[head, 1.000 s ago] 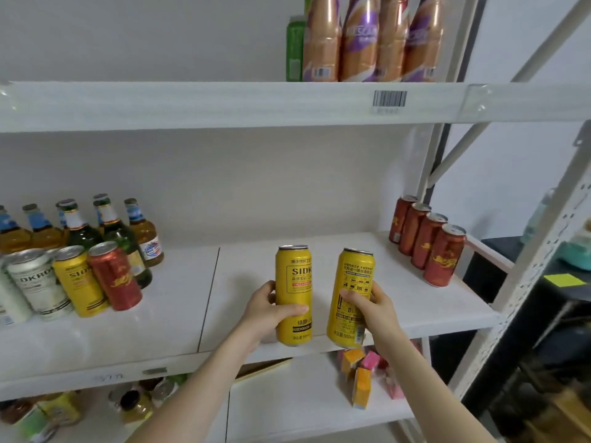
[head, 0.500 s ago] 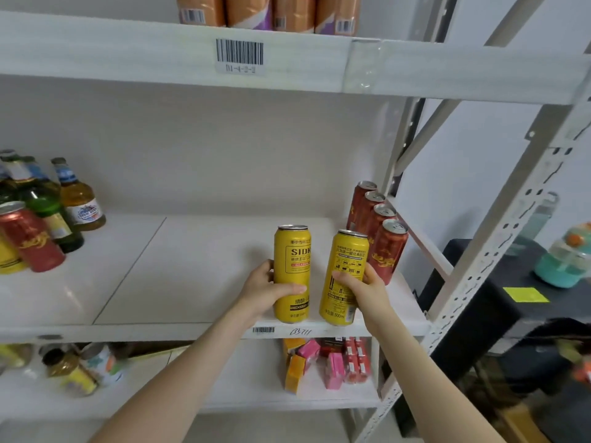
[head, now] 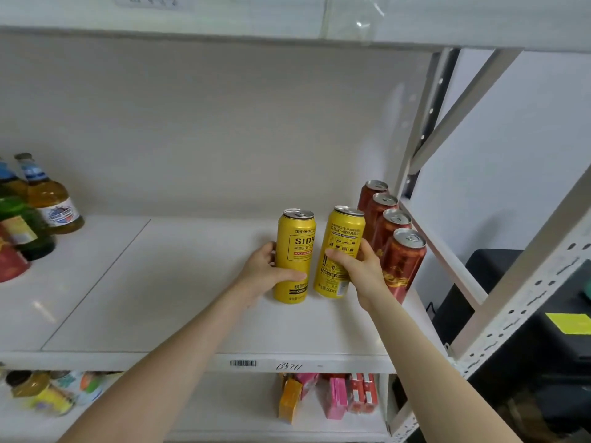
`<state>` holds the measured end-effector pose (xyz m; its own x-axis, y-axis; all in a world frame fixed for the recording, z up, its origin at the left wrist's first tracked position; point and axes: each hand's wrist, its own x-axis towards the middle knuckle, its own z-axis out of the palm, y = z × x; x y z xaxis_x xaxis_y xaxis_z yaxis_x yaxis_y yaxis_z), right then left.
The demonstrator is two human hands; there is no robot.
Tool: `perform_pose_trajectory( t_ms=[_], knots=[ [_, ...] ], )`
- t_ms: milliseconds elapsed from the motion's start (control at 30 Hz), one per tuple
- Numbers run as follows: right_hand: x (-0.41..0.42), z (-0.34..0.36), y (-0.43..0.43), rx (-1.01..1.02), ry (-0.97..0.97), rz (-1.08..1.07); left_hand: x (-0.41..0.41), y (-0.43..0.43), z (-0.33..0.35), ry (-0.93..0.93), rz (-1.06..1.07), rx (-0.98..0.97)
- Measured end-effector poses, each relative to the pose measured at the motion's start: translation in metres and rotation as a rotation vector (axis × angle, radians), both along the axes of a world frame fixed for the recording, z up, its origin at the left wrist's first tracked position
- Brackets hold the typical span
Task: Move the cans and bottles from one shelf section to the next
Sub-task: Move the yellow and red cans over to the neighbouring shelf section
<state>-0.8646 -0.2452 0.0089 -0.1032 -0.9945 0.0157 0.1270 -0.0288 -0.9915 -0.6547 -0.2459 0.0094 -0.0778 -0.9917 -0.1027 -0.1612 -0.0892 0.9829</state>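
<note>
My left hand [head: 267,273] grips a tall yellow can [head: 295,247] marked SIDK, held upright over the right shelf section [head: 192,282]. Beside it, my right hand [head: 361,268] grips a second yellow can [head: 339,247], tilted a little to the right. Both can bases are at or just above the shelf surface; contact is unclear. A row of several red cans [head: 404,266] stands along the right edge, right next to my right hand. Bottles [head: 51,199] and a red can [head: 11,262] stand on the left section.
The shelf's white upright post [head: 415,129] and diagonal brace rise behind the red cans. A lower shelf holds orange and pink boxes [head: 326,398] and jars [head: 41,391]. A black surface with a yellow note [head: 569,322] is at the right.
Both hands carried the yellow cans rightward and deeper onto the right shelf section, close to the row of red cans. The view shifted right and downward.
</note>
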Motion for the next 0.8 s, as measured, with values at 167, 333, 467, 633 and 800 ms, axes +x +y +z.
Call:
perform_pose_trajectory(
  t_ms=[167,333,467,633,800],
  knots=[
    [0.003,-0.006,-0.050,-0.043,0.016,-0.054,-0.004,-0.046,-0.012,0.010,0.007,-0.027],
    [0.006,-0.011,-0.090,-0.092,0.047,-0.097,-0.011,-0.091,-0.018,0.014,0.063,-0.048],
    [0.003,-0.018,-0.114,-0.098,0.083,-0.109,-0.015,-0.117,-0.021,0.010,0.077,-0.078],
    [0.002,-0.028,-0.136,-0.083,0.060,-0.140,-0.014,-0.137,-0.027,-0.016,0.069,-0.094],
    [0.002,-0.034,-0.155,-0.077,0.043,-0.143,-0.014,-0.146,-0.035,-0.006,0.055,-0.107]
  ],
)
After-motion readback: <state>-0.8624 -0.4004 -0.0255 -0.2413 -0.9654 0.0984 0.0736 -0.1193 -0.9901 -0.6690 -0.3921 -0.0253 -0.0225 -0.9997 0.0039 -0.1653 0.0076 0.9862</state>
